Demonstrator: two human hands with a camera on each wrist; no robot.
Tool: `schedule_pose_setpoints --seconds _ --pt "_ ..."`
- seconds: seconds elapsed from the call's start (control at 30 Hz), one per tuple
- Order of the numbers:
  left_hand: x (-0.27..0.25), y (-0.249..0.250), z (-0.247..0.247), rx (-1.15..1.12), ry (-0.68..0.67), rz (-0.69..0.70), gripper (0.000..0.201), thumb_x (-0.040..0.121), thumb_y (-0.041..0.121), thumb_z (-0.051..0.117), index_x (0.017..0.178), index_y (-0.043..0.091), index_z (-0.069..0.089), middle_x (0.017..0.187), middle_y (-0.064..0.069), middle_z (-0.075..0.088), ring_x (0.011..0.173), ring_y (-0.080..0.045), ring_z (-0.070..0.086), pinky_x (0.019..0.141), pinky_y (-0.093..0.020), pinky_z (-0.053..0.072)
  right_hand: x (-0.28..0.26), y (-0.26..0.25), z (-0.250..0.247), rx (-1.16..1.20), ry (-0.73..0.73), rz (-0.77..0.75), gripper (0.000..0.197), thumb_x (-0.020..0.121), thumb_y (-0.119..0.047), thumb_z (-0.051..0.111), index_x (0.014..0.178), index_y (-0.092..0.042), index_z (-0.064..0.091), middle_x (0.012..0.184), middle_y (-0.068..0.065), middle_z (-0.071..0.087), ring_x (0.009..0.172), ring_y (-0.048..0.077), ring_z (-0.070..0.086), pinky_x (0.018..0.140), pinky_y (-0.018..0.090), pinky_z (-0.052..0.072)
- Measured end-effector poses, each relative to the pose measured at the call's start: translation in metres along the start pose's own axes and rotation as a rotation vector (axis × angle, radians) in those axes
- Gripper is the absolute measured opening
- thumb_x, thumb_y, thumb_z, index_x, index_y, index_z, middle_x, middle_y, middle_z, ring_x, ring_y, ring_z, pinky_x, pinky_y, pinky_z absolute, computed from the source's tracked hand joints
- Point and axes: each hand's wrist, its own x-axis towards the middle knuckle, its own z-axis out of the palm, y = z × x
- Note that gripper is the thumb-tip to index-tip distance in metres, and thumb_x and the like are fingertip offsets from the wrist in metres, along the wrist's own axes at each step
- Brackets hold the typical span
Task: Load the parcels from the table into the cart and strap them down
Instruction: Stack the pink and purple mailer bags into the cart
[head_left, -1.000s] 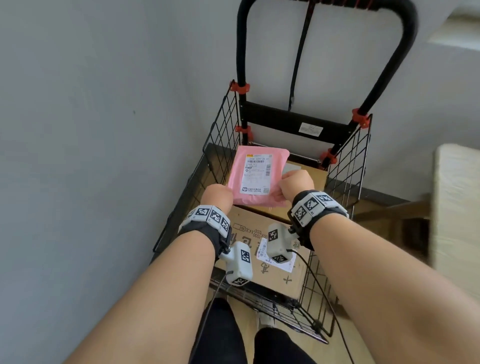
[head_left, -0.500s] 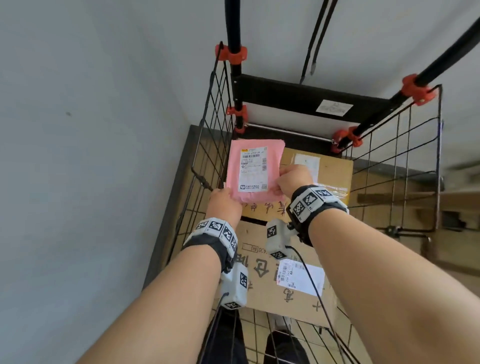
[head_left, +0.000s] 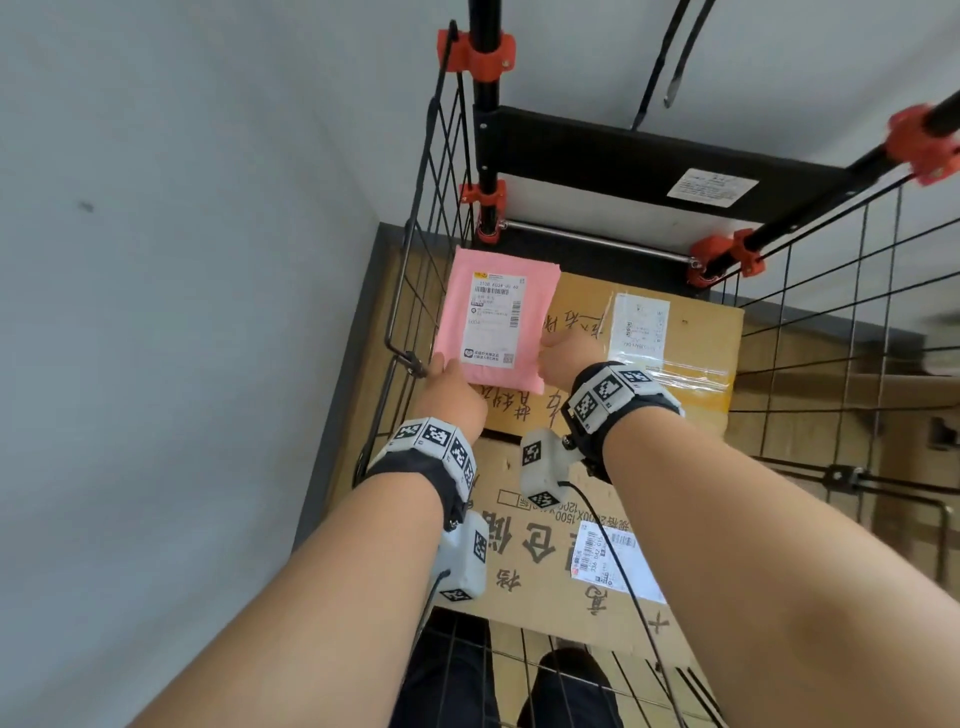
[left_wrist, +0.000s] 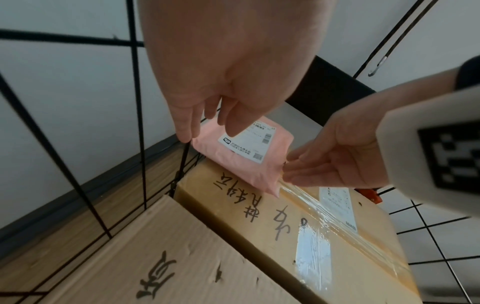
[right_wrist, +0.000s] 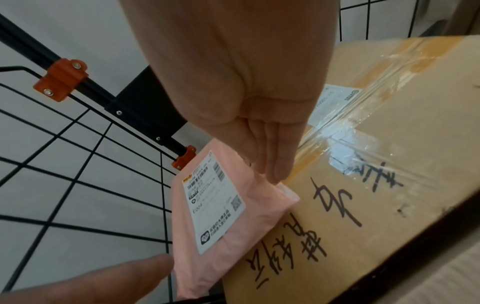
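Note:
A pink mailer parcel (head_left: 493, 322) with a white label lies on a taped cardboard box (head_left: 701, 322) at the far left of the black wire cart (head_left: 447, 208). My left hand (head_left: 447, 384) touches the parcel's near-left corner with straight fingers (left_wrist: 184, 131). My right hand (head_left: 563, 358) rests its straight fingertips (right_wrist: 272, 170) against the parcel's right edge (right_wrist: 262, 207). The parcel's near end (left_wrist: 233, 164) overhangs the box edge slightly. A lower, flatter carton (head_left: 519, 613) with printed characters fills the cart's near half.
The cart stands against a grey wall (head_left: 182, 260) on the left. Black straps with a hook (head_left: 670, 52) hang from the handle frame behind. Wire side walls with orange clamps (head_left: 727, 254) enclose the boxes. Wooden floor shows on the right.
The pink parcel has gone down and to the far left onto the taped box. Both hands have followed it into the cart, and the head view has come closer.

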Motion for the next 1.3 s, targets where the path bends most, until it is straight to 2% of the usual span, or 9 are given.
schedule_pose_setpoints --seconds 0.1,0.27,0.43,0.57,0.67,0.73,0.87,1.0,1.3 --pt "-0.008 0.0 -0.001 0.034 -0.021 -0.015 0.053 0.088 -0.003 0.036 0.137 0.015 0.039 0.157 0.001 0.016 0.129 -0.025 0.043 0.1 -0.038 0.045 -0.011 0.005 -0.002 0.048 0.012 0.004 0.038 0.097 -0.01 0.047 0.135 -0.005 0.051 0.142 0.007 0.048 0.125 0.023 0.051 0.099 0.031 0.047" --pt "-0.034 0.012 -0.009 -0.031 0.036 0.032 0.043 0.088 0.0 0.039 0.128 0.012 0.048 0.139 -0.004 0.039 0.11 -0.025 0.054 0.09 -0.033 0.048 -0.041 0.023 -0.02 -0.019 -0.047 -0.001 0.041 0.097 -0.008 0.045 0.137 -0.004 0.049 0.135 0.014 0.054 0.124 0.028 0.053 0.104 0.037 0.045" --pt "-0.081 0.046 -0.022 -0.169 0.08 -0.002 0.042 0.094 0.012 0.045 0.137 0.013 0.044 0.135 -0.006 0.045 0.112 -0.027 0.054 0.097 -0.04 0.048 -0.084 0.057 -0.042 -0.082 -0.005 -0.066 0.042 0.095 -0.012 0.052 0.137 -0.006 0.049 0.137 0.005 0.053 0.126 0.021 0.052 0.102 0.032 0.047" --pt "-0.135 0.072 -0.024 -0.128 0.159 0.044 0.045 0.096 0.011 0.043 0.141 0.015 0.038 0.132 -0.007 0.047 0.114 -0.026 0.053 0.091 -0.034 0.048 -0.132 0.081 -0.07 0.259 0.082 -0.034 0.037 0.094 -0.015 0.053 0.13 -0.006 0.056 0.131 0.013 0.058 0.121 0.029 0.057 0.099 0.037 0.05" --pt "-0.177 0.093 -0.02 -0.084 0.209 0.075 0.046 0.097 0.009 0.043 0.142 0.016 0.038 0.133 -0.007 0.048 0.11 -0.026 0.053 0.085 -0.033 0.044 -0.174 0.106 -0.094 0.213 0.117 -0.129 0.044 0.096 -0.014 0.051 0.139 -0.006 0.046 0.139 0.012 0.051 0.126 0.027 0.052 0.101 0.035 0.048" --pt "-0.203 0.107 -0.016 -0.073 0.222 0.1 0.047 0.094 0.007 0.048 0.14 0.015 0.04 0.133 -0.009 0.048 0.101 -0.024 0.051 0.078 -0.033 0.041 -0.198 0.124 -0.109 0.425 0.162 -0.15 0.041 0.093 -0.012 0.055 0.133 -0.006 0.053 0.133 0.013 0.056 0.122 0.028 0.055 0.098 0.035 0.049" --pt "-0.247 0.131 -0.004 -0.079 0.243 0.211 0.048 0.097 0.013 0.04 0.145 0.021 0.037 0.134 -0.008 0.051 0.109 -0.027 0.057 0.086 -0.036 0.051 -0.239 0.164 -0.133 0.458 0.251 -0.117 0.032 0.092 -0.013 0.054 0.123 -0.005 0.062 0.122 0.016 0.062 0.113 0.032 0.06 0.097 0.043 0.051" --pt "-0.269 0.156 0.012 -0.028 0.234 0.368 0.044 0.095 0.014 0.038 0.138 0.021 0.045 0.13 -0.007 0.052 0.099 -0.027 0.062 0.077 -0.036 0.055 -0.263 0.204 -0.148 0.503 0.371 -0.082 0.025 0.092 -0.013 0.055 0.112 -0.008 0.068 0.108 0.013 0.066 0.103 0.029 0.064 0.092 0.043 0.054" --pt "-0.319 0.231 0.069 0.126 0.14 0.569 0.045 0.094 0.013 0.04 0.138 0.017 0.047 0.14 -0.008 0.048 0.121 -0.029 0.053 0.097 -0.035 0.044 -0.314 0.322 -0.162 0.684 0.543 0.068 0.011 0.087 -0.013 0.06 0.085 -0.022 0.066 0.07 -0.006 0.055 0.083 0.02 0.057 0.089 0.037 0.053"
